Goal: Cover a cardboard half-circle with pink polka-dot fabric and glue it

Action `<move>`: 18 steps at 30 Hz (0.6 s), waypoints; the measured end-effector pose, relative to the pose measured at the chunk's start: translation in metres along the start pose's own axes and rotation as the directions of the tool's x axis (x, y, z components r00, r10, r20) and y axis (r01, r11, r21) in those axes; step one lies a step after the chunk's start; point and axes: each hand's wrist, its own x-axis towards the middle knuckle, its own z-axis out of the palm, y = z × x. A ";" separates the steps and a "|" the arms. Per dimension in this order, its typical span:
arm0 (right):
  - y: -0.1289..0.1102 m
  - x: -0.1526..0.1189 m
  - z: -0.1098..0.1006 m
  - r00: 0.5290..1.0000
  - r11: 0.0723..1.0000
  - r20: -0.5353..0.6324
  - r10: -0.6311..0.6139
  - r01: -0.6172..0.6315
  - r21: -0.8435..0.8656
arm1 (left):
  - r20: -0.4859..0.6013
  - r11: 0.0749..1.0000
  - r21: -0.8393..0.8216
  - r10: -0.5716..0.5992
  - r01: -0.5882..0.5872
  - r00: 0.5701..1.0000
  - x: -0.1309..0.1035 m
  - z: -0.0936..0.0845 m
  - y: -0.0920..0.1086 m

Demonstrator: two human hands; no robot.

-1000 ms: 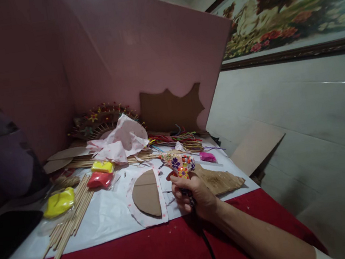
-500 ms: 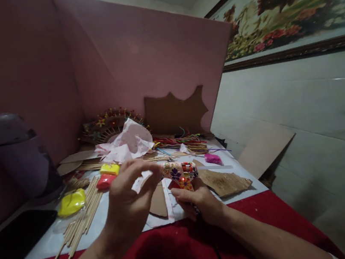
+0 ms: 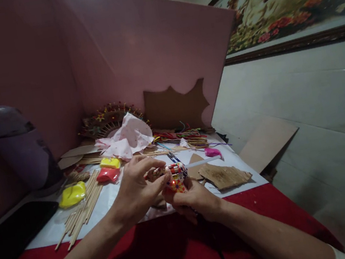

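Note:
In my right hand (image 3: 199,199) is a flower-patterned hot glue gun (image 3: 177,185), fingers closed round its grip and a small red light glowing on it. A translucent glue stick (image 3: 201,161) juts from its rear to the right. My left hand (image 3: 138,186) has thumb and index finger closed on the front part of the gun, which is shadowed between them. The nozzle tip is hidden. Just right of the gun lies a torn piece of brown cardboard (image 3: 226,175). Below my right hand a dark cord (image 3: 221,252) runs down over the red cloth.
Bamboo sticks (image 3: 81,214), yellow clay packs (image 3: 72,194), a red pack (image 3: 108,174) and a black phone-like slab (image 3: 19,232) lie left. Behind are crumpled pink fabric (image 3: 128,138), coloured pipe cleaners (image 3: 180,135) and a cut cardboard sheet (image 3: 175,107). A purple bin-like container (image 3: 28,159) stands far left.
My left hand has moved right and closed over the front of the glue gun. The gun has shifted slightly left, and its glue stick now tilts up to the right.

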 end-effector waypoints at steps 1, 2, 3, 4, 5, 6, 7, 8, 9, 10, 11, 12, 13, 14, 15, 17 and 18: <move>0.000 0.000 0.000 1.000 1.000 0.001 0.008 -0.008 -0.006 | 0.029 0.997 -0.057 -0.051 0.053 0.998 0.001 0.000 0.000; -0.001 0.000 0.000 1.000 1.000 0.004 0.016 -0.016 -0.008 | 0.064 0.988 -0.108 -0.100 0.107 0.993 0.002 0.001 -0.001; -0.001 0.001 0.000 1.000 1.000 0.005 0.023 -0.023 -0.006 | 0.099 0.976 -0.151 -0.145 0.159 0.984 0.003 0.001 -0.002; 0.000 0.001 0.000 0.999 0.999 0.009 0.033 -0.033 0.002 | 0.135 0.962 -0.183 -0.181 0.205 0.974 0.005 0.002 -0.003; 0.000 0.001 0.000 0.999 0.999 0.013 0.043 -0.043 0.014 | 0.168 0.949 -0.200 -0.211 0.243 0.963 0.007 0.002 -0.005; 0.000 0.002 -0.001 0.999 0.998 0.012 0.051 -0.051 0.030 | 0.200 0.940 -0.205 -0.232 0.272 0.952 0.008 0.002 -0.007; 0.001 0.003 -0.001 0.998 0.997 0.012 0.057 -0.058 0.042 | 0.234 0.931 -0.208 -0.249 0.299 0.940 0.010 0.002 -0.009; 0.001 0.003 -0.002 0.998 0.997 0.013 0.063 -0.064 0.046 | 0.272 0.920 -0.215 -0.265 0.327 0.925 0.013 0.002 -0.010; 0.001 0.004 -0.002 0.998 0.997 0.013 0.068 -0.069 0.045 | 0.307 0.907 -0.225 -0.279 0.355 0.910 0.015 0.001 -0.011; 0.001 0.004 -0.003 0.997 0.996 0.009 0.072 -0.072 0.042 | 0.338 0.893 -0.239 -0.291 0.381 0.895 0.018 0.001 -0.011; 0.001 0.004 -0.003 0.997 0.996 0.001 0.075 -0.075 0.039 | 0.363 0.877 -0.257 -0.301 0.405 0.882 0.022 0.001 -0.011; 0.001 0.004 -0.004 0.997 0.996 -0.010 0.079 -0.078 0.037 | 0.387 0.862 -0.273 -0.307 0.426 0.869 0.026 0.000 -0.010; 0.000 0.004 -0.004 0.997 0.996 -0.020 0.081 -0.080 0.040 | 0.411 0.850 -0.282 -0.312 0.445 0.857 0.030 0.001 -0.010; -0.001 0.004 -0.005 0.996 0.996 -0.029 0.080 -0.079 0.048 | 0.434 0.842 -0.281 -0.316 0.460 0.843 0.034 0.001 -0.010; -0.002 0.003 -0.005 0.996 0.995 -0.034 0.079 -0.077 0.058 | 0.459 0.835 -0.278 -0.319 0.475 0.829 0.039 0.001 -0.011; -0.005 0.003 -0.007 0.997 0.995 -0.031 0.075 -0.072 0.074 | 0.509 0.823 -0.271 -0.317 0.499 0.800 0.046 0.002 -0.014; -0.005 0.003 -0.007 0.997 0.994 -0.026 0.072 -0.069 0.081 | 0.525 0.819 -0.273 -0.313 0.505 0.792 0.048 0.002 -0.016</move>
